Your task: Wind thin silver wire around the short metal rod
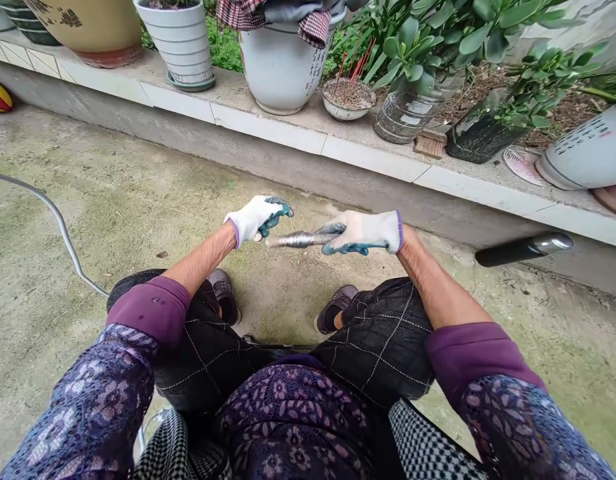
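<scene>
Above the person's knees, over a mossy concrete yard, both hands wore white knit gloves with green rubber palms. The right hand was closed around one end of a wire-wrapped metal rod, which lay roughly level and pointed left, its silver coils showing between the hands. The left hand was curled, fingers bent inward, right at the rod's left tip; whether it had hold of anything could not be told. To the left, a grey flexible hose curved across the ground. To the right, a black tube with a steel end lay near a white-tiled ledge, which ran along the far side and carried potted plants and a white glazed pot draped with checked cloth.
</scene>
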The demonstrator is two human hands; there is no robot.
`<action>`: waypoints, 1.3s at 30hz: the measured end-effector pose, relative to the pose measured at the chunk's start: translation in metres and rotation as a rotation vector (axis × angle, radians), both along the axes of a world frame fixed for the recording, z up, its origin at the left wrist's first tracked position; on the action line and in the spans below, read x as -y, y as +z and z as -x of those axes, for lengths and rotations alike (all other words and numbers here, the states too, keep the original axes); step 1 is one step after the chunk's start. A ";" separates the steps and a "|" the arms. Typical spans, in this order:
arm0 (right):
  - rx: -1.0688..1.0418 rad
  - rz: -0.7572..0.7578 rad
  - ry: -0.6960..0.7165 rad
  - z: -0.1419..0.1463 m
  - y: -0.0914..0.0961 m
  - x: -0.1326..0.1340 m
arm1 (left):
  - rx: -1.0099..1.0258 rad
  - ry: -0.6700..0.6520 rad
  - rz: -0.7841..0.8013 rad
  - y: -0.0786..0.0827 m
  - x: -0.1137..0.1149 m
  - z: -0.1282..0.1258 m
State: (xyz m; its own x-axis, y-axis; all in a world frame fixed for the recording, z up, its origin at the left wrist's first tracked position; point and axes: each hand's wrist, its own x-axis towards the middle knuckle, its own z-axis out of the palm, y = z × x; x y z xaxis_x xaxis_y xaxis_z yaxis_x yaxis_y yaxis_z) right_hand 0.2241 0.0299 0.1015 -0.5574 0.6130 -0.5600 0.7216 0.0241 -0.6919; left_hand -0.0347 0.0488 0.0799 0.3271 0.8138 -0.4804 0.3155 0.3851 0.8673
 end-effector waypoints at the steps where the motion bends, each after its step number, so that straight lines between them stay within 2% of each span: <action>1: 0.086 -0.058 0.045 0.004 -0.005 0.000 | -0.030 0.006 -0.015 -0.001 0.001 -0.001; 4: 0.307 -0.262 0.146 0.015 -0.019 -0.003 | -0.117 0.017 -0.016 -0.007 0.003 -0.006; 7: 0.436 -0.394 0.177 0.026 -0.032 -0.006 | -0.117 0.012 -0.006 -0.014 0.004 -0.012; 12: 0.500 -0.483 0.149 0.041 -0.045 -0.003 | -0.173 0.131 -0.037 -0.013 0.000 -0.016; 18: 0.464 -0.511 0.191 0.051 -0.045 0.003 | -0.327 0.196 -0.181 -0.006 -0.003 -0.006; 22: 0.528 -0.543 0.115 0.044 -0.046 -0.010 | -0.236 0.137 -0.120 -0.007 0.003 -0.009; 25: 0.496 -0.555 -0.054 0.032 -0.042 -0.025 | -0.098 0.050 -0.048 -0.012 0.008 -0.014; 28: 0.278 -0.471 -0.292 0.022 -0.036 -0.032 | 0.018 -0.032 0.012 -0.014 0.010 -0.017; 32: -0.108 -0.230 -0.544 0.018 -0.026 -0.025 | 0.124 -0.090 0.011 -0.010 0.012 -0.016; 35: -0.359 -0.115 -0.572 0.017 -0.017 -0.018 | 0.093 -0.126 0.004 -0.006 0.014 -0.015; 37: -0.454 -0.029 -0.521 0.015 -0.011 -0.013 | 0.053 -0.126 -0.026 -0.005 0.012 -0.014; 39: -0.443 0.058 -0.420 0.012 -0.006 -0.009 | 0.027 -0.099 -0.080 -0.005 0.008 -0.011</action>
State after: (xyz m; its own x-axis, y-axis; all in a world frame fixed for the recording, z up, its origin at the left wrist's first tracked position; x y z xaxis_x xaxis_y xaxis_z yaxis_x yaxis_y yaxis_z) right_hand 0.2117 0.0394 0.0960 -0.4618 0.8064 -0.3693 0.3049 -0.2467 -0.9199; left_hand -0.0235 0.0406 0.0753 0.4195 0.8123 -0.4052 0.3251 0.2824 0.9026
